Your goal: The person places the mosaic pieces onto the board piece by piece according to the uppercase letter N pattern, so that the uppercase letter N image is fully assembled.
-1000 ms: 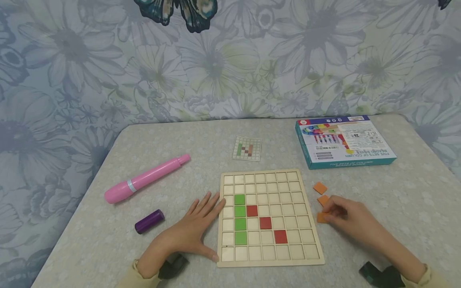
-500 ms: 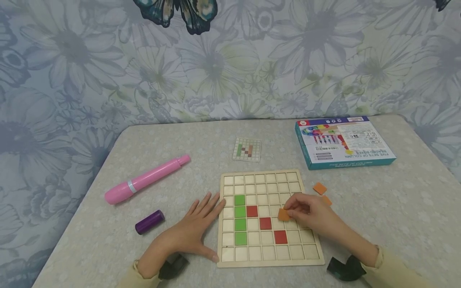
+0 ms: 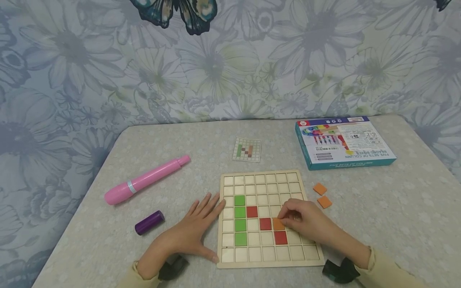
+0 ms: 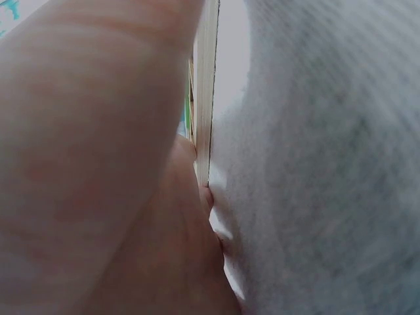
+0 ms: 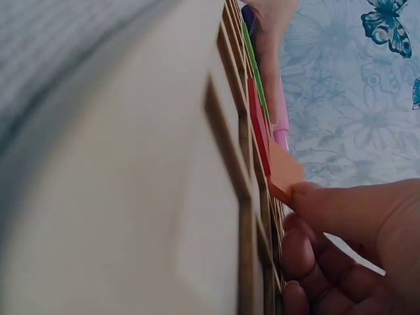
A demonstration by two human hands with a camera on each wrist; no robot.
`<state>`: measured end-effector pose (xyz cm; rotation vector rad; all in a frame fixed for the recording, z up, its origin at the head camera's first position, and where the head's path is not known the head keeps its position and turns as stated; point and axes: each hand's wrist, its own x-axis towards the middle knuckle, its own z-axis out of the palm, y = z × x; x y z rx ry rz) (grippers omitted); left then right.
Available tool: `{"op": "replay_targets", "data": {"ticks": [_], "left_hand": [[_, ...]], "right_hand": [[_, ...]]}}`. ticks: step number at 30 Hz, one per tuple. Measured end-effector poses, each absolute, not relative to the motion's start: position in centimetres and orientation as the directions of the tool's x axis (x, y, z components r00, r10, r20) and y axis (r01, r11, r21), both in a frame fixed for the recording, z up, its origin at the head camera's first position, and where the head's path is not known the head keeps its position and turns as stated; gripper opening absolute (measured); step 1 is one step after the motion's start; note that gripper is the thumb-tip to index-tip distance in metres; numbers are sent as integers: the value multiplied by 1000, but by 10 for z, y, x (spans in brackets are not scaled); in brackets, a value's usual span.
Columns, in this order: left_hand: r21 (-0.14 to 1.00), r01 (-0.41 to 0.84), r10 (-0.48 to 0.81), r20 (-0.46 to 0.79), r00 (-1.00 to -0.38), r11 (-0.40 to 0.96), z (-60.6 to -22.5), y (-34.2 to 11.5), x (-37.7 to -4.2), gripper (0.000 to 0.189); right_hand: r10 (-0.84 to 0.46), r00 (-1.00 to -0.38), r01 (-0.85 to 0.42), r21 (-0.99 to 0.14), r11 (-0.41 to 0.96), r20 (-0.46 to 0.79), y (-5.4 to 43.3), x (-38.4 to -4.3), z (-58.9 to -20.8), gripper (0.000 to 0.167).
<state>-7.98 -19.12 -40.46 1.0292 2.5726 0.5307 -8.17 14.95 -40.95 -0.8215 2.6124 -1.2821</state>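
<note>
A wooden grid board [image 3: 270,265] holds a column of several green tiles [image 3: 240,225] and a diagonal of three red tiles [image 3: 251,211]. My right hand [image 3: 306,221] pinches an orange square tile [image 3: 278,225] between thumb and finger, at the cell right of the middle red tile and above the lowest one. In the right wrist view the orange tile [image 5: 285,172] stands tilted against the grid, one edge down at it. Fingers spread, my left hand [image 3: 191,234] rests against the board's left edge, thumb at its lower corner. The left wrist view shows mostly palm beside the board's edge [image 4: 207,85].
Two loose orange tiles [image 3: 319,189] lie right of the board. Behind it are a small pattern card [image 3: 246,149] and a flat game box [image 3: 345,142]. A pink pen-shaped wand [image 3: 149,178] and a purple cylinder [image 3: 149,223] lie at the left.
My right hand took an orange tile from the three beside the board, carried it left over the grid, then brought it slightly nearer to me at a cell. The left hand stayed put.
</note>
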Motion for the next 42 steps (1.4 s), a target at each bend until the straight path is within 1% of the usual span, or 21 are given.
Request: {"op": "replay_targets", "data": {"ticks": [3,6,11,13,17,22,27,30,37,42], "left_hand": [[448,588,707,-156,-690,673,-404,-191,-80,129],[446,588,706,-159,-690,675,-404,-191,-80,129],[442,590,707,-161,-689,676,-405,-191,-81,129],[443,591,708,-160,-688,674,-405,-191,-81,129],[446,592,711,-159,-685,671,-405,-191,-81,129],[450,590,710,-156,-687,670,-404,-191,-80,128],[451,587,708,-159,-688,672,-405,-191,-80,128],[449,589,709,-158,-688,672,-405,-191,-80,128],[449,589,708,-159,-688,672,-406,-191,-80,129],[447,588,708,-161,-688,674,-406,-191,-80,129]], "right_hand": [[-519,-840,-449,-741,499,159,148,-82,-410,21],[-510,-844,-454,-724,519,164,145,-81,-410,21],[-464,-879,-380,-746,547,108,151,-83,-404,15],[-430,-898,-350,-749,562,97,161,-86,-399,13],[-353,-932,-304,-717,627,86,190,-96,-391,15],[-298,-950,-277,-680,679,89,229,-101,-394,14],[-300,-948,-298,-649,701,111,252,-101,-402,13],[-311,-944,-304,-647,699,107,258,-102,-407,15],[-381,-913,-383,-627,678,145,257,-103,-411,25],[-393,-912,-373,-636,676,117,255,-103,-410,27]]}}
